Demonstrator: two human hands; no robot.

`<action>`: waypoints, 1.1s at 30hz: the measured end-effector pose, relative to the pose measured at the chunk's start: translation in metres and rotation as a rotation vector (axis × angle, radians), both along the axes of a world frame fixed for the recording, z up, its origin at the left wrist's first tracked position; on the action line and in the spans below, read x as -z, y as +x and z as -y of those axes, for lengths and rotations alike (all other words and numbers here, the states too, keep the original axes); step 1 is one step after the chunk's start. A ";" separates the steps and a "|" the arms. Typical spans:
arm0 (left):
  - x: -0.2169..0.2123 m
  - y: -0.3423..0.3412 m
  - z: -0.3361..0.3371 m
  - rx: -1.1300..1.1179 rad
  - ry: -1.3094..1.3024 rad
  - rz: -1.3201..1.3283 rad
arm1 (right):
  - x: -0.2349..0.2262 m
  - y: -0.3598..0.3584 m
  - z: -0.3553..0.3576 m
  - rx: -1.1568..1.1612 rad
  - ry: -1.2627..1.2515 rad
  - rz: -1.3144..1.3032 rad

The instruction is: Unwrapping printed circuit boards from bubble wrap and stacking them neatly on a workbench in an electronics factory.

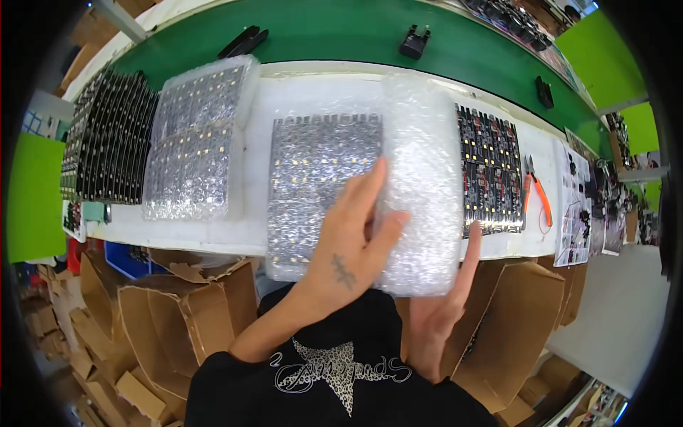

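Note:
A panel of black circuit boards (326, 153) lies under clear bubble wrap on the white worktop in front of me. Beside it, the whiter, thicker part of the bubble wrap (421, 185) spans its right side. My left hand (345, 245) rests on the wrapped panel, fingers stretched toward that thicker part and thumb apart. At the wrap's lower right edge is my right hand (440, 313), one finger extended up along the edge. Its other fingers are partly hidden by the wrap, which it appears to grip. To the right lie bare circuit boards (491, 171).
Another bubble-wrapped board bundle (188, 149) and a row of upright boards (110, 139) stand at left. Orange-handled pliers (537, 188) lie right. Behind runs a green mat (327, 35) with a black plug adapter (415, 41). Cardboard boxes (188, 313) stand below the worktop's front edge.

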State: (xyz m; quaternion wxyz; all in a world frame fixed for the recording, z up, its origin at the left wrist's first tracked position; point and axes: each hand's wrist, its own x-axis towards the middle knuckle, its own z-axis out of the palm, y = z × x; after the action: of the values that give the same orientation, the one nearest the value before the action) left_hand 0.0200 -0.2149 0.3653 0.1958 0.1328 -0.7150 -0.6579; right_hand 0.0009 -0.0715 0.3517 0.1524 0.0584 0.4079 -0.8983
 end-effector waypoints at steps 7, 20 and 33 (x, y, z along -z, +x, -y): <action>0.005 0.016 0.008 0.002 -0.405 0.008 | 0.012 0.021 0.026 0.012 0.355 -0.231; -0.023 0.066 0.032 -0.150 0.283 -0.032 | -0.089 0.036 0.088 -0.368 0.930 -1.237; -0.028 0.089 0.043 -0.199 0.201 -0.032 | -0.021 0.033 0.087 -0.132 0.542 -0.981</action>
State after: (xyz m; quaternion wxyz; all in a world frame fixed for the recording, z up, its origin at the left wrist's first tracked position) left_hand 0.1094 -0.2583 0.3935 0.2571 0.2112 -0.6256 -0.7056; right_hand 0.0340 -0.1583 0.3732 -0.0198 -0.3545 0.6498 -0.6721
